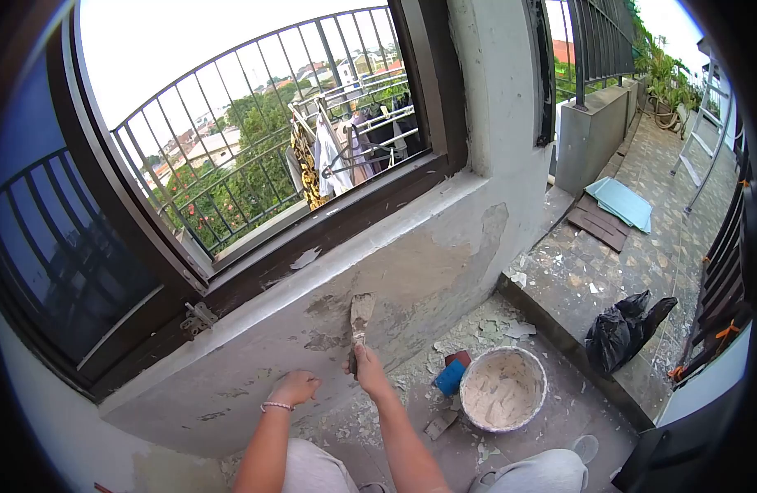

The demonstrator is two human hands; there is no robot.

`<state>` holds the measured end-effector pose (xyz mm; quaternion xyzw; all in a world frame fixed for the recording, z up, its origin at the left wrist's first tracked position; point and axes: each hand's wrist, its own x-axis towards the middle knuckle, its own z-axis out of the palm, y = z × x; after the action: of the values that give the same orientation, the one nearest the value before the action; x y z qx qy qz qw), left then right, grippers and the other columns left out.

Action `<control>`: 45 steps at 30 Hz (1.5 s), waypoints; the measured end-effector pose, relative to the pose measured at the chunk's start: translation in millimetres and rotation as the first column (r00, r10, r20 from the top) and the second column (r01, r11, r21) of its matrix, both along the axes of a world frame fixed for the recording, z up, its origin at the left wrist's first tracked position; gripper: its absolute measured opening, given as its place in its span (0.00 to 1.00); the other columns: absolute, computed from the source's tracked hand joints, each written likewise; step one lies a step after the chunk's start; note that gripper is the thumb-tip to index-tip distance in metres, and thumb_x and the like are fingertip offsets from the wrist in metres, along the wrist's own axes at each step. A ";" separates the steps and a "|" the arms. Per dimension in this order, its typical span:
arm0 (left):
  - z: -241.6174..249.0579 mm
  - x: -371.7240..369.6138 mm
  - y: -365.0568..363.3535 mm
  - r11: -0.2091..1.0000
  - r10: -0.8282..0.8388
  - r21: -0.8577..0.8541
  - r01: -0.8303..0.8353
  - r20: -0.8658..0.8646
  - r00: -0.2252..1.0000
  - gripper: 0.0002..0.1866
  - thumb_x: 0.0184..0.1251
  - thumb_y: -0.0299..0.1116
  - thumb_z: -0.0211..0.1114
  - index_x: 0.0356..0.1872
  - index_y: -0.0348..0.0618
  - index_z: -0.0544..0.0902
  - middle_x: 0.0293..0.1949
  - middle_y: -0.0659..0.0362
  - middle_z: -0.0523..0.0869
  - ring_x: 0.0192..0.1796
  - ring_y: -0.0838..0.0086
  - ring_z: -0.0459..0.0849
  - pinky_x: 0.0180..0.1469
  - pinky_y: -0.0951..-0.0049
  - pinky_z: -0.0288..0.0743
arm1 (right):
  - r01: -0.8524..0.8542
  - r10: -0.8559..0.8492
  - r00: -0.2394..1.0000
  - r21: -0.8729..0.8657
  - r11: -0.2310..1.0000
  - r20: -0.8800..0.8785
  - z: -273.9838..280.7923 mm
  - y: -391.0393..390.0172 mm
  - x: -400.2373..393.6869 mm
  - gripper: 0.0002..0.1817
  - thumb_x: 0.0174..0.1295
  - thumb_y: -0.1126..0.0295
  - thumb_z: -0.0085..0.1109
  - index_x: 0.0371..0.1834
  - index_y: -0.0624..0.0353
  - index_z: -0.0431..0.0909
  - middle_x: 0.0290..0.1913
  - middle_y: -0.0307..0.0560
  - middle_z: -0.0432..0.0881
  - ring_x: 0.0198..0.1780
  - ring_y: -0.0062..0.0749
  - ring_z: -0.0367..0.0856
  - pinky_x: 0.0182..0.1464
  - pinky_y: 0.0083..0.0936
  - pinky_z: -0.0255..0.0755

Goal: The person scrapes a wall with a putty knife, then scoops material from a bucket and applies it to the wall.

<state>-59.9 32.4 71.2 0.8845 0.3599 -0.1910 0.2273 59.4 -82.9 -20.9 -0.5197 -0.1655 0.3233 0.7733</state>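
Observation:
My right hand grips the handle of a putty knife, its blade pointing up against the low wall. The blade is smeared with grey-beige material. Around it the wall's surface is patchy, with rough brown and grey areas where paint is gone. My left hand is closed in a loose fist close to the wall, left of the knife, and a beaded bracelet circles that wrist. Nothing shows in its fingers. A white bucket of pale, creamy filler stands on the floor to the right.
Beside the bucket lie a blue piece and a flat scraper-like piece. Paint flakes litter the floor. A black plastic bag sits on the raised step. Farther off are brown and light-blue sheets and a ladder. A window frame tops the wall.

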 end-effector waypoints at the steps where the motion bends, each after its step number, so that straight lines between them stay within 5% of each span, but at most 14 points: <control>1: 2.3 0.4 -1.4 1.000 0.003 0.007 -0.003 -0.006 1.000 0.19 0.62 0.46 0.51 0.35 0.42 0.83 0.31 0.56 0.87 0.40 0.60 0.84 0.49 0.63 0.74 | -0.021 0.020 0.999 -0.006 1.000 -0.029 -9.4 -1.2 -8.4 0.27 0.71 0.45 0.33 0.35 0.57 0.71 0.25 0.40 0.78 0.25 0.21 0.74 0.26 0.20 0.65; 5: -15.9 -4.9 12.5 0.997 -0.059 0.042 0.060 -0.014 0.998 0.20 0.62 0.46 0.51 0.38 0.42 0.83 0.35 0.53 0.86 0.43 0.58 0.83 0.49 0.62 0.74 | 0.004 -0.004 1.000 -0.027 1.000 0.014 -61.1 -1.6 -45.9 0.26 0.72 0.46 0.32 0.35 0.57 0.69 0.25 0.41 0.77 0.24 0.23 0.73 0.28 0.22 0.66; 9: -16.4 -10.5 13.4 0.992 -0.061 0.111 0.056 0.038 0.997 0.20 0.62 0.47 0.52 0.41 0.42 0.83 0.39 0.49 0.85 0.46 0.56 0.83 0.51 0.61 0.74 | 0.146 -0.141 0.985 -0.048 0.988 0.098 -56.8 -9.0 -54.0 0.24 0.72 0.46 0.31 0.36 0.57 0.66 0.25 0.42 0.76 0.25 0.24 0.73 0.28 0.22 0.66; 17: -12.6 -10.3 15.2 0.999 -0.036 0.024 0.035 0.049 0.998 0.20 0.62 0.47 0.53 0.37 0.42 0.84 0.35 0.51 0.86 0.43 0.57 0.83 0.49 0.61 0.74 | 0.395 -0.388 0.871 0.041 0.918 0.301 19.1 -0.2 35.2 0.28 0.71 0.44 0.32 0.39 0.62 0.67 0.24 0.48 0.76 0.26 0.37 0.77 0.32 0.32 0.69; 20: 3.6 -6.0 0.8 0.998 0.057 0.003 -0.057 0.002 0.998 0.19 0.62 0.47 0.53 0.35 0.42 0.84 0.32 0.52 0.86 0.41 0.58 0.84 0.48 0.62 0.74 | 0.375 -0.339 0.885 -0.058 0.925 0.317 38.8 -1.1 39.6 0.27 0.71 0.45 0.33 0.40 0.62 0.66 0.23 0.49 0.75 0.26 0.39 0.78 0.31 0.34 0.69; 23: -5.6 -7.5 7.8 0.998 -0.039 0.057 0.039 -0.001 0.999 0.19 0.62 0.46 0.53 0.34 0.42 0.84 0.31 0.53 0.86 0.39 0.59 0.84 0.48 0.63 0.74 | 0.265 -0.232 0.934 -0.091 0.960 0.273 23.0 5.0 19.8 0.25 0.71 0.46 0.33 0.36 0.59 0.65 0.24 0.44 0.74 0.26 0.28 0.75 0.30 0.27 0.68; 26: -13.2 -10.7 14.7 0.992 -0.109 0.073 0.105 0.061 0.992 0.18 0.64 0.46 0.53 0.38 0.44 0.84 0.28 0.62 0.87 0.23 0.74 0.80 0.35 0.70 0.76 | 0.118 -0.095 0.974 -0.102 0.988 0.208 -26.1 23.2 -9.0 0.26 0.71 0.45 0.33 0.36 0.60 0.65 0.25 0.45 0.75 0.25 0.29 0.75 0.30 0.27 0.69; 28: -11.9 -11.6 13.2 0.993 -0.096 0.069 0.092 0.064 0.993 0.18 0.64 0.47 0.53 0.38 0.44 0.84 0.28 0.62 0.87 0.23 0.74 0.80 0.34 0.70 0.75 | 0.069 -0.037 0.982 -0.171 0.983 0.186 -63.5 27.8 -31.0 0.25 0.70 0.48 0.36 0.40 0.64 0.66 0.24 0.50 0.77 0.26 0.40 0.79 0.31 0.35 0.70; 31: -10.4 -13.7 14.2 0.996 -0.087 0.041 0.084 0.090 0.992 0.18 0.64 0.47 0.53 0.37 0.45 0.84 0.28 0.62 0.87 0.22 0.74 0.79 0.34 0.69 0.75 | 0.116 -0.104 0.990 -0.136 0.984 0.091 -79.1 14.6 -65.7 0.24 0.70 0.50 0.39 0.44 0.65 0.66 0.26 0.52 0.78 0.26 0.41 0.79 0.32 0.34 0.71; 34: -12.7 -14.7 16.6 0.993 -0.103 0.075 0.095 0.098 0.990 0.18 0.64 0.47 0.53 0.37 0.45 0.84 0.27 0.62 0.86 0.22 0.74 0.79 0.33 0.69 0.75 | 0.277 -0.253 0.958 -0.211 0.937 0.133 -60.6 3.1 -73.4 0.20 0.70 0.53 0.42 0.42 0.63 0.64 0.25 0.46 0.75 0.25 0.30 0.74 0.31 0.28 0.69; 37: -8.3 -15.7 12.4 0.992 -0.096 0.095 0.087 0.084 0.992 0.18 0.64 0.47 0.53 0.35 0.45 0.84 0.27 0.62 0.86 0.22 0.74 0.79 0.33 0.70 0.75 | 0.459 -0.398 0.872 -0.192 0.867 0.286 -39.9 4.7 -36.8 0.16 0.66 0.63 0.49 0.47 0.66 0.63 0.30 0.51 0.76 0.29 0.36 0.76 0.35 0.31 0.70; 39: -11.3 -15.0 12.0 0.989 -0.113 0.104 0.103 0.098 0.989 0.18 0.64 0.47 0.53 0.34 0.45 0.84 0.27 0.62 0.86 0.22 0.74 0.79 0.33 0.70 0.75 | 0.480 -0.413 0.847 -0.145 0.865 0.335 9.4 -10.7 -7.9 0.29 0.58 0.62 0.58 0.55 0.72 0.61 0.43 0.69 0.75 0.50 0.61 0.74 0.52 0.44 0.65; 44: -9.4 -14.2 11.0 0.995 -0.070 0.071 0.064 0.091 0.993 0.18 0.64 0.47 0.52 0.34 0.45 0.83 0.28 0.62 0.86 0.22 0.74 0.79 0.35 0.70 0.75 | 0.510 -0.329 0.792 -0.261 0.820 0.513 70.1 -17.3 39.1 0.30 0.48 0.72 0.60 0.52 0.73 0.58 0.42 0.71 0.74 0.45 0.65 0.74 0.50 0.44 0.67; 45: -6.8 -13.4 10.2 0.996 -0.066 0.070 0.062 0.062 0.996 0.18 0.64 0.47 0.52 0.35 0.46 0.83 0.29 0.61 0.87 0.29 0.70 0.80 0.40 0.67 0.74 | 0.488 -0.298 0.801 -0.278 0.827 0.519 69.2 -16.0 37.9 0.30 0.48 0.72 0.60 0.51 0.74 0.58 0.43 0.73 0.74 0.46 0.66 0.73 0.50 0.45 0.67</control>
<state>-73.2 42.6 64.4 0.9084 0.3303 -0.1573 0.2026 97.3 -98.9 48.3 -0.7495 -0.1580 0.0479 0.6411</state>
